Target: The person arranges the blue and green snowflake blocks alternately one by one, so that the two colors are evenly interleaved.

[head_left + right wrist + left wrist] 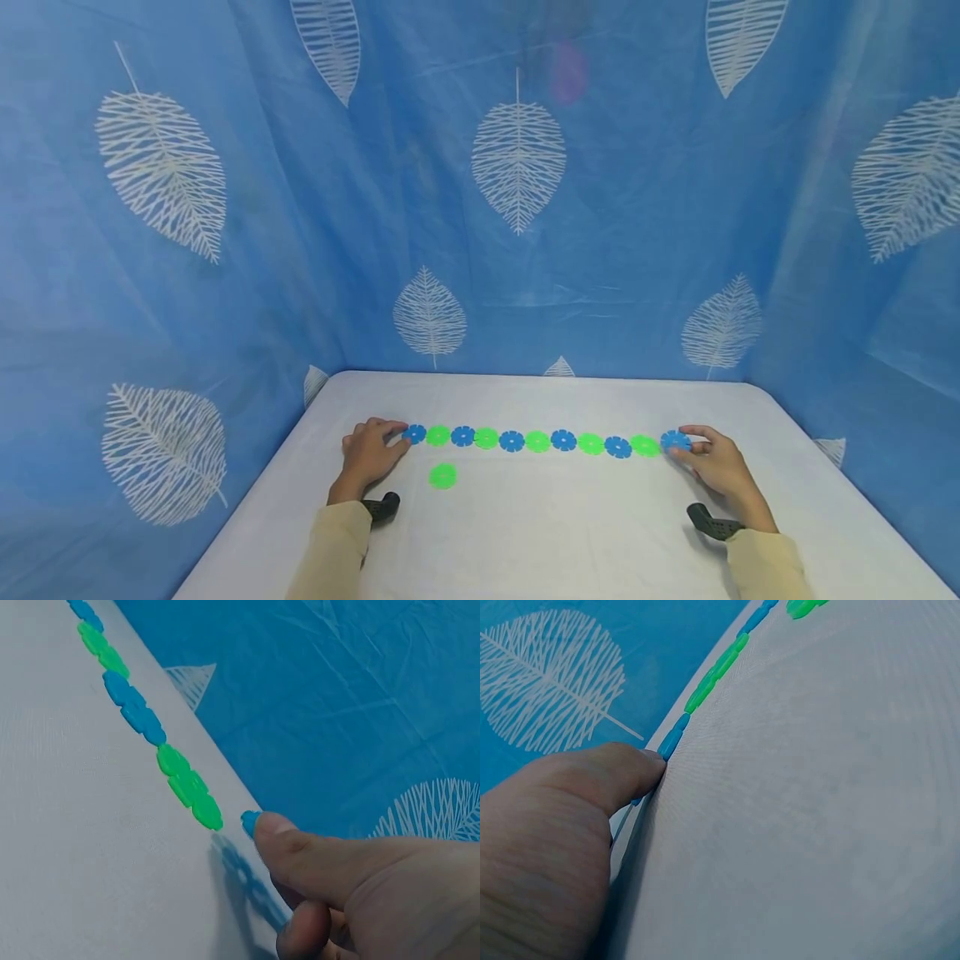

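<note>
Alternating blue and green notched plastic discs lie flat in a row across the white table. My left hand (371,452) is at the row's left end, its thumb and index finger gripping the edges of the end blue disc (415,434). At the other end, my right hand (722,468) pinches a blue disc (677,440) between thumb and fingers. In the right wrist view, that disc (250,820) is mostly behind the thumb and casts a shadow on the tabletop. Beside it lies the row's last green disc (189,787), with a small space between them.
A single green disc (443,476) lies in front of the row, near its left end. The white table (555,533) has rounded far corners. Blue cloth (600,275) with white leaf prints hangs behind it and at both sides. Black wrist devices (712,523) sit by both sleeves.
</note>
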Motion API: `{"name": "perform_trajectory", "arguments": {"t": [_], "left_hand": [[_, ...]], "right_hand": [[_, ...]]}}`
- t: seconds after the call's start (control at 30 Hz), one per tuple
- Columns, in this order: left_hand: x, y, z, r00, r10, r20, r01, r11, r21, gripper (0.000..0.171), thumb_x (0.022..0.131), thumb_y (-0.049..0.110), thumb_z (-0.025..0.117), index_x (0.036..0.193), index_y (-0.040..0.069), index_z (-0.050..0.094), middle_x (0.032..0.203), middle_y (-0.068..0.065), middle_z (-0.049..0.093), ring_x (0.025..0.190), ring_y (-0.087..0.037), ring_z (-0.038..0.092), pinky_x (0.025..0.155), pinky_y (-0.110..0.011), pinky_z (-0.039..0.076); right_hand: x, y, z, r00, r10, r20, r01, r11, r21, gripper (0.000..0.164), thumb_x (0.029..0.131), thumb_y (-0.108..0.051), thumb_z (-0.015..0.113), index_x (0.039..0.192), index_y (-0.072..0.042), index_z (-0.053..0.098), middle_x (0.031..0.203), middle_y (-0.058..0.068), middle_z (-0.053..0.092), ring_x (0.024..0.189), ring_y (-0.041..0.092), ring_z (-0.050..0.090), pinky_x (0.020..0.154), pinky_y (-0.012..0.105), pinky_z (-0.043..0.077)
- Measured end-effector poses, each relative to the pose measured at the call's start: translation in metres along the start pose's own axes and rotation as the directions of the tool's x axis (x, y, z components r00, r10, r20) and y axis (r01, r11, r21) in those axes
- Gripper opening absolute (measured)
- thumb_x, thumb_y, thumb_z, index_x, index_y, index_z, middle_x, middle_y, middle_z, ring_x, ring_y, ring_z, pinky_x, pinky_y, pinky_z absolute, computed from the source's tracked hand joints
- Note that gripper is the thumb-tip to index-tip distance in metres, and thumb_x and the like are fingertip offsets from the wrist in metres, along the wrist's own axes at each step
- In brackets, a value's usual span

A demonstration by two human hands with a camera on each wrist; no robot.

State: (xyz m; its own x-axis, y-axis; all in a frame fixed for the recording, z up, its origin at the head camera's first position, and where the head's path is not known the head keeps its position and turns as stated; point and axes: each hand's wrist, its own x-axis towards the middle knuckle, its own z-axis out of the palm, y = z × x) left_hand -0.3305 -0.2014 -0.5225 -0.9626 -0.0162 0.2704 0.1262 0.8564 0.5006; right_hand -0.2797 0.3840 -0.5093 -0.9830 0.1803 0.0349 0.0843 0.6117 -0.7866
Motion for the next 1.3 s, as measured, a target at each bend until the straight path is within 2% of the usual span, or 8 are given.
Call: {"name": "perform_trajectory", "arguments": {"t": [0.1, 0.2, 0.3, 0.4, 0.53, 0.77, 0.97, 1.3], "left_hand": [[-0.0002, -0.0021, -0.0013, 1.0, -0.001, -0.004, 0.001, 1.0, 0.001, 0.033, 0.089, 0.04, 0.073, 0.119, 0.027, 0.073, 0.121, -0.009, 0.063, 0.112, -0.03, 0.053, 0.095, -0.055, 0.031], [-0.0005, -0.002, -0.0019, 1.0, 0.001, 0.009, -0.001, 1.0, -0.002, 0.033, 0.089, 0.041, 0.072, 0.119, 0.027, 0.073, 0.122, -0.01, 0.063, 0.113, -0.03, 0.053, 0.095, -0.055, 0.03], [-0.0012, -0.0018, -0.0022, 1.0, -0.005, 0.013, 0.005, 1.0, 0.002, 0.033, 0.089, 0.041, 0.072, 0.119, 0.028, 0.073, 0.122, -0.009, 0.063, 0.114, -0.03, 0.053, 0.096, -0.056, 0.03], [-0.0024, -0.0025, -0.0025, 1.0, -0.008, 0.009, 0.008, 1.0, 0.006, 0.033, 0.089, 0.041, 0.072, 0.119, 0.028, 0.073, 0.122, -0.009, 0.063, 0.113, -0.03, 0.053, 0.096, -0.056, 0.031], [-0.0037, -0.0033, -0.0026, 1.0, -0.006, 0.006, 0.006, 1.0, 0.012, 0.033, 0.089, 0.041, 0.072, 0.119, 0.027, 0.073, 0.121, -0.009, 0.063, 0.113, -0.03, 0.053, 0.096, -0.056, 0.031], [-0.001, -0.0023, -0.0012, 1.0, -0.008, 0.002, 0.008, 1.0, 0.011, 0.033, 0.089, 0.041, 0.071, 0.12, 0.027, 0.073, 0.12, -0.009, 0.063, 0.112, -0.029, 0.052, 0.095, -0.054, 0.031], [-0.0006, -0.0018, -0.0013, 1.0, 0.004, 0.005, -0.004, 1.0, 0.01, 0.033, 0.089, 0.041, 0.072, 0.119, 0.027, 0.073, 0.116, -0.008, 0.062, 0.109, -0.029, 0.052, 0.094, -0.055, 0.031], [-0.0001, -0.0034, -0.0003, 1.0, 0.001, 0.001, -0.001, 1.0, 0.011, 0.034, 0.088, 0.04, 0.072, 0.119, 0.026, 0.073, 0.117, -0.008, 0.063, 0.11, -0.029, 0.053, 0.095, -0.055, 0.031]], "right_hand": [[0.002, 0.0012, 0.0025, 1.0, 0.004, -0.02, -0.005, 0.999, -0.05, 0.068, 0.089, -0.032, 0.075, 0.142, -0.001, 0.047, 0.112, 0.024, 0.062, 0.082, 0.024, 0.058, 0.063, 0.03, 0.049], [0.0021, 0.0002, 0.0026, 1.0, 0.008, -0.029, -0.011, 0.995, -0.101, 0.068, 0.089, -0.033, 0.076, 0.141, 0.0, 0.048, 0.112, 0.024, 0.06, 0.094, 0.029, 0.056, 0.07, 0.035, 0.048], [0.0015, -0.0019, 0.0027, 1.0, -0.001, -0.021, -0.002, 0.99, -0.138, 0.064, 0.09, -0.03, 0.074, 0.14, 0.001, 0.048, 0.108, 0.022, 0.06, 0.095, 0.031, 0.055, 0.075, 0.04, 0.047], [0.0009, -0.0051, 0.0038, 1.0, 0.003, -0.012, -0.005, 0.986, -0.166, 0.063, 0.09, -0.03, 0.073, 0.139, 0.001, 0.049, 0.11, 0.024, 0.06, 0.097, 0.034, 0.056, 0.078, 0.046, 0.047], [0.0014, -0.0068, 0.0061, 1.0, 0.029, -0.006, -0.029, 0.981, -0.193, 0.062, 0.091, -0.03, 0.072, 0.139, 0.0, 0.048, 0.122, 0.032, 0.056, 0.106, 0.044, 0.056, 0.083, 0.055, 0.048], [0.0025, -0.0058, 0.0067, 0.998, 0.061, 0.014, -0.056, 0.968, -0.244, 0.063, 0.093, -0.035, 0.07, 0.14, 0.001, 0.049, 0.136, 0.038, 0.049, 0.123, 0.056, 0.047, 0.096, 0.066, 0.042], [-0.0006, -0.0074, 0.0057, 0.998, 0.054, 0.04, -0.041, 0.96, -0.278, 0.062, 0.094, -0.036, 0.067, 0.139, 0.003, 0.051, 0.138, 0.039, 0.048, 0.127, 0.058, 0.044, 0.101, 0.068, 0.038], [0.0012, -0.0079, 0.0047, 0.998, 0.037, 0.056, -0.019, 0.957, -0.291, 0.068, 0.094, -0.042, 0.066, 0.141, 0.004, 0.048, 0.138, 0.039, 0.048, 0.126, 0.057, 0.045, 0.1, 0.068, 0.04]]}}
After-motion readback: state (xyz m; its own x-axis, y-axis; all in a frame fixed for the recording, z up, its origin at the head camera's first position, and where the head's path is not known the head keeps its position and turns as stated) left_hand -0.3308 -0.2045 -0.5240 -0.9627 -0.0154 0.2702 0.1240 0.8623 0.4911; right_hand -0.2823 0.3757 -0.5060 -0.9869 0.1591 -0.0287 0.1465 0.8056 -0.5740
